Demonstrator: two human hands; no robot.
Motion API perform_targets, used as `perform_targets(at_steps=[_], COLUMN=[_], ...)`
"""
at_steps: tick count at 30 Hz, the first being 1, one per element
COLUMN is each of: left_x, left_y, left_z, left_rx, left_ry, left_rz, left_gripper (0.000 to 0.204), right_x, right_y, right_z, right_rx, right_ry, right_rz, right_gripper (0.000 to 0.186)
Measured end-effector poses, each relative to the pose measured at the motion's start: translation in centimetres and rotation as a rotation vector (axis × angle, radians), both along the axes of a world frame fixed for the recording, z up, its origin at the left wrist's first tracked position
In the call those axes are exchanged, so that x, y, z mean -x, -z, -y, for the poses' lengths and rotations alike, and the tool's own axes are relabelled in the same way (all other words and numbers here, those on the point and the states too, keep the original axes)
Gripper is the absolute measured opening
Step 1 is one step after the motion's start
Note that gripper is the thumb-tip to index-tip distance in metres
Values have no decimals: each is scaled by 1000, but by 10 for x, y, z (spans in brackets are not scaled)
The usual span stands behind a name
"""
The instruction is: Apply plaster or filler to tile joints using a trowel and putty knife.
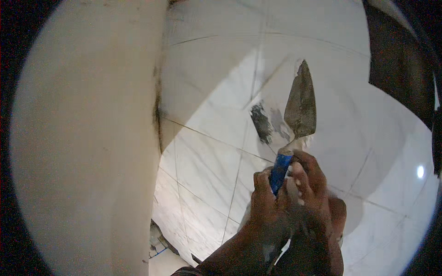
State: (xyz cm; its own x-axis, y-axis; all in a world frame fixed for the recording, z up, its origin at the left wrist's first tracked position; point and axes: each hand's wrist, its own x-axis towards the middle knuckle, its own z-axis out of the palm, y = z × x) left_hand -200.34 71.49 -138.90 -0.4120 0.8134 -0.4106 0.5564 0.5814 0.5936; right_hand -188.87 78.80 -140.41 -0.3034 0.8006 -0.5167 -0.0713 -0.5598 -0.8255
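Observation:
A pointing trowel with a worn grey blade and a blue handle sits in my hands, its tip aimed away from me. My left hand is closed around the blue handle. Beside it, my right hand has its fingers curled against the handle's upper end, near the neck; whitish residue shows on these fingers. Some pale material clings to the blade's edge and neck. Left of the blade, a dark and grey smeared patch with white bits shows against the tiles; I cannot tell what it is.
White marbled tiles with thin dark joints spread around my hands. A plain beige surface fills the left side, with dark stains along its edge. A dark brown shape stands at the upper right. Small debris lies at the lower left.

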Motion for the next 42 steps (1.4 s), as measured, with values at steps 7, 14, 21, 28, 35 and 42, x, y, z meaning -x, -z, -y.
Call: perform_targets(at_steps=[7,14,21,28,35,42], left_x=[-35,34,80,86,97,103], left_y=[19,64,134,109,68,-24], left_z=[62,44,-20,-61,-58,-77], left_rx=[-31,-73,-65,35,33,43], left_ry=[88,-38,45,-153,-283,-456], left_rz=[214,-57,-330,-185,329,772], left_gripper=[45,46,63,63,44,35], right_x=[-21,-39,-44,-37,-50,-42], right_y=[16,54,52,45,-8,-23], right_z=[41,65,53,28,18,34], right_rx=[180,53,235,190,143,-232], right_ry=[-35,76,118,131,-114,-176], right_rz=[137,153,-93,-39,182,309], right_gripper=[40,33,28,28,41,35])
